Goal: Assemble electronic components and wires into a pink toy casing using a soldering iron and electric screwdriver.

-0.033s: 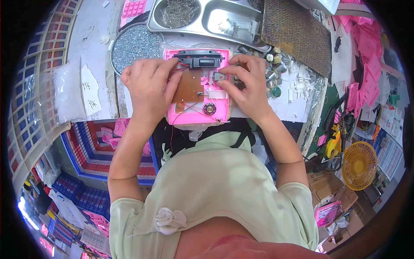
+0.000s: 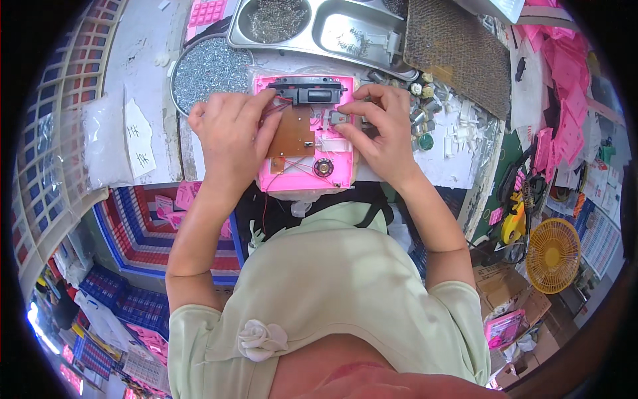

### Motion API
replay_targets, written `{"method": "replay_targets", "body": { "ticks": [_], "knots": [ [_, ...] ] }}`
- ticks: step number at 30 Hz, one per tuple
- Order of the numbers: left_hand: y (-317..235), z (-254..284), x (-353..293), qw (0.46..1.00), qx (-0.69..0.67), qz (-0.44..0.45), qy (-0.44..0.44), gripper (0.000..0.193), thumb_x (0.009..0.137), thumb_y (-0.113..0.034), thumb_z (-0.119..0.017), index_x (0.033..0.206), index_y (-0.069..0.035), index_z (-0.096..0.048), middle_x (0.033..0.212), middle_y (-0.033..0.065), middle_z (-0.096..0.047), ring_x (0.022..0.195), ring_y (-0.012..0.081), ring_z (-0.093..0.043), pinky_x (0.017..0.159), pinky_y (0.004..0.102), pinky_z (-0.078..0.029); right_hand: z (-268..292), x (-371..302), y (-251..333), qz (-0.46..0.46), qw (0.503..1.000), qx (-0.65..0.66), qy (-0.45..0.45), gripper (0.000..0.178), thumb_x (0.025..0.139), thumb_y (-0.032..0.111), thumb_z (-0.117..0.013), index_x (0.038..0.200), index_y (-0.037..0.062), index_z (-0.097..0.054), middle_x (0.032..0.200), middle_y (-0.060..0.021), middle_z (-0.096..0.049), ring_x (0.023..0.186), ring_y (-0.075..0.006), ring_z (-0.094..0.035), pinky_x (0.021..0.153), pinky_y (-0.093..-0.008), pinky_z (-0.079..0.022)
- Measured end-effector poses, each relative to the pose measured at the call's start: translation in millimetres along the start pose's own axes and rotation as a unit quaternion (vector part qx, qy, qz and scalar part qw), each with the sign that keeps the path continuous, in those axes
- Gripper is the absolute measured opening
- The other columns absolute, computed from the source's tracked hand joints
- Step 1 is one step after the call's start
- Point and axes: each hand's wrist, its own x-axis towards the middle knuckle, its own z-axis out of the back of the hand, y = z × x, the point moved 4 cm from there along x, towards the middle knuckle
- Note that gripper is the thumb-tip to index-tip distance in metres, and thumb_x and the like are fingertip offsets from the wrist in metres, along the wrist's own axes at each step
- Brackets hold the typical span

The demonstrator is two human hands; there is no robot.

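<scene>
From the head view, the pink plastic casing (image 2: 307, 136) is lying open-side up at the table's (image 2: 146, 73) near edge, close to the body so both hands can work inside it. The left hand (image 2: 229, 136) is pressing flat, fingers spread, steadying the brown circuit board (image 2: 292, 132) and its thin red wires. The right hand (image 2: 382, 133) is pinching a small grey part (image 2: 337, 118), fingertips closed on it. At twelve o'clock of the casing, a black rectangular module (image 2: 309, 90) is sitting. At eleven o'clock, a round dish of shiny screws (image 2: 209, 70) is waiting; at one o'clock, a steel tray (image 2: 345, 30).
</scene>
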Motion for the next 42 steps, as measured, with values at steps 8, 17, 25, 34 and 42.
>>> {"method": "replay_targets", "body": {
  "ticks": [8,17,25,34,42],
  "knots": [
    [-11.0,4.6,-12.9,0.999,-0.024,0.028,-0.009,0.023,0.082,-0.019,-0.08,0.104,-0.015,-0.076,0.102,0.0018,-0.066,0.098,0.0209,-0.058,0.091,0.0417,-0.033,-3.0,0.6,0.7,-0.019,1.0,0.008,0.009,0.025,0.074,0.02,-0.084,0.097,0.0136,-0.077,0.11,-0.0061,-0.062,0.107,-0.0306,-0.049,0.09,-0.042,-0.044],
    [6.5,3.7,-13.1,0.999,-0.018,0.027,-0.017,0.024,0.081,-0.022,-0.078,0.105,-0.016,-0.073,0.1,-0.0001,-0.064,0.099,0.0204,-0.057,0.091,0.0432,-0.031,7.2,12.5,13.8,-0.018,0.998,-0.04,0.039,0.028,0.072,0.02,-0.086,0.096,0.0115,-0.076,0.111,-0.0082,-0.061,0.107,-0.0322,-0.05,0.092,-0.0425,-0.044],
    [0.4,3.0,-25.9,0.997,-0.05,-0.004,-0.061,0.016,0.08,-0.017,-0.078,0.095,-0.016,-0.073,0.09,-0.0038,-0.064,0.089,0.0169,-0.059,0.087,0.0421,-0.031,-24.3,45.9,60.0,0.181,0.981,-0.068,0.033,0.032,0.065,0.011,-0.081,0.097,0.012,-0.074,0.126,-0.0089,-0.061,0.123,-0.0374,-0.05,0.097,-0.0487,-0.047],
    [5.6,7.8,-30.7,0.993,-0.07,-0.049,-0.085,0.018,0.078,-0.015,-0.078,0.095,-0.016,-0.073,0.092,-0.005,-0.064,0.088,0.0155,-0.06,0.09,0.0424,-0.03,-45.7,60.1,56.5,0.236,0.966,-0.082,0.06,0.02,0.068,0.011,-0.076,0.088,0.0098,-0.076,0.129,-0.0067,-0.064,0.127,-0.0394,-0.051,0.099,-0.0524,-0.048],
    [10.6,23.6,-33.8,0.991,-0.083,0.008,-0.104,0.035,0.076,-0.013,-0.081,0.108,-0.015,-0.069,0.103,0.0018,-0.063,0.094,0.0207,-0.059,0.089,0.0418,-0.032,-27.2,41.7,47.9,0.206,0.975,-0.088,0.019,0.016,0.066,0.008,-0.08,0.078,0.0079,-0.07,0.126,-0.0061,-0.067,0.125,-0.0382,-0.053,0.098,-0.0488,-0.049]
  ]
}}
